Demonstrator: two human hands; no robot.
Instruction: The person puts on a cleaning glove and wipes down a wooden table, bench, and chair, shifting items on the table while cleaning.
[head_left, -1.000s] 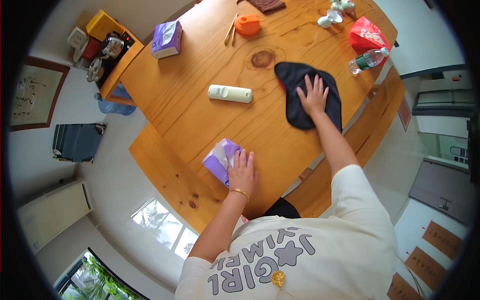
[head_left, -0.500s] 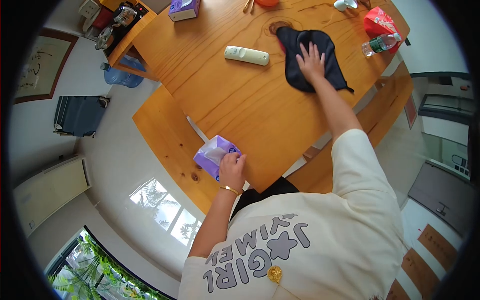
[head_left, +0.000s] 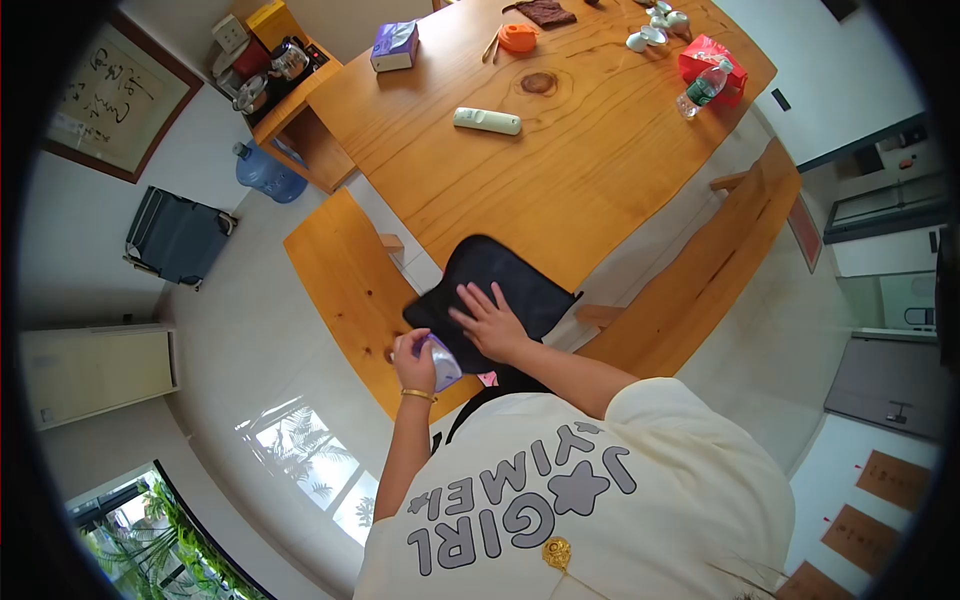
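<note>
A black, flat fabric pouch (head_left: 490, 265) lies at the table's near corner and reaches past its edge toward my body. My right hand (head_left: 488, 325) rests on top of it, palm down with fingers spread. Close by on the left, my left hand (head_left: 413, 362) has its fingers closed on a purple tissue pack (head_left: 442, 366), white film showing on it. The pack touches or overlaps the pouch's lower left side; part of it is hidden behind my fingers. A small pink patch shows below the pouch, too small to name.
On the wooden table (head_left: 440, 190) are a pale remote control (head_left: 487, 121), a tissue box (head_left: 395, 46), an orange object (head_left: 517, 38), a water bottle (head_left: 704, 90) and a red bag (head_left: 713, 66). Wooden benches (head_left: 340, 280) stand along both sides.
The black pouch has slid from the table's far right to its near corner under my right hand. My left hand and the tissue pack have shifted slightly left and down.
</note>
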